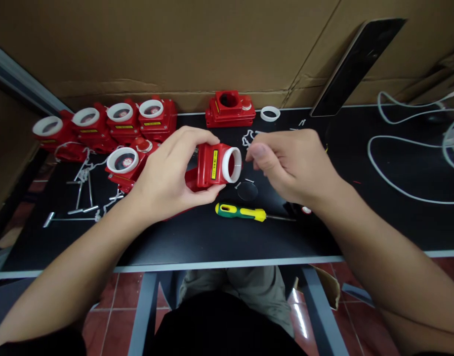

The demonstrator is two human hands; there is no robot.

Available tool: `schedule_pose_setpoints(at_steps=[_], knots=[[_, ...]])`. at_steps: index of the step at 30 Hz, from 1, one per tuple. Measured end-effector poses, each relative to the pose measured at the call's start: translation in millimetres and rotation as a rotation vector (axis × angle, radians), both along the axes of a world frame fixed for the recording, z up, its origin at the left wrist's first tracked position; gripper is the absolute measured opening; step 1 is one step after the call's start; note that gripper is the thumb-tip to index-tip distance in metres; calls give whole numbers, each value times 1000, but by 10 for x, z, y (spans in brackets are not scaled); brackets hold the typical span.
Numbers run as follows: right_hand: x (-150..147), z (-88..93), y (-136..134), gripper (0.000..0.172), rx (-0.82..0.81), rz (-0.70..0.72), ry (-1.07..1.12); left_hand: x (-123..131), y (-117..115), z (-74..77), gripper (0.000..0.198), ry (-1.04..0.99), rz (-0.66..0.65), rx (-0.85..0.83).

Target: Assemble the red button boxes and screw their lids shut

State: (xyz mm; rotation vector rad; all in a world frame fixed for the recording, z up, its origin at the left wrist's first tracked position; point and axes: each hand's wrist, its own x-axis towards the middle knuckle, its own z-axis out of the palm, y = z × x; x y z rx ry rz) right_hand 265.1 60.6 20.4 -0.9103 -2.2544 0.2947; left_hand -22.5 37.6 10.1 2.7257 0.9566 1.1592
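My left hand point(171, 173) is wrapped round a red alarm box point(204, 168) with a yellow label. The box is tilted so that the white ring point(231, 165) at its opening faces right. My right hand point(289, 165) hovers just right of that ring, apart from it, fingers curled in and thumb pressed against them. Whatever it may hold is hidden. Under the gap between my hands lie a clear round disc point(247, 191) and small white pins point(249, 180). A green and yellow screwdriver point(241, 212) lies nearer the table's front edge.
Several red boxes with white rings point(120, 112) line the back left. Metal T-shaped hammers point(80, 198) and white chains lie before them. At the back stand another red box point(229, 109) without a ring and a loose white ring point(270, 113). A white cable point(397, 187) loops at right.
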Motion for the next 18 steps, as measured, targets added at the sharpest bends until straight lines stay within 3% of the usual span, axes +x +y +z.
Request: schedule_pose_setpoints(at_steps=[3, 6, 12, 18], knots=[[54, 58, 35, 37, 86, 81, -20, 31, -79, 62, 56, 25, 92, -64], [75, 94, 62, 55, 209, 247, -71, 33, -104, 84, 59, 19, 99, -72], [36, 70, 50, 44, 286, 308, -112, 26, -89, 82, 56, 36, 111, -87], [1, 31, 19, 41, 213, 289, -41, 29, -85, 64, 60, 48, 98, -36]])
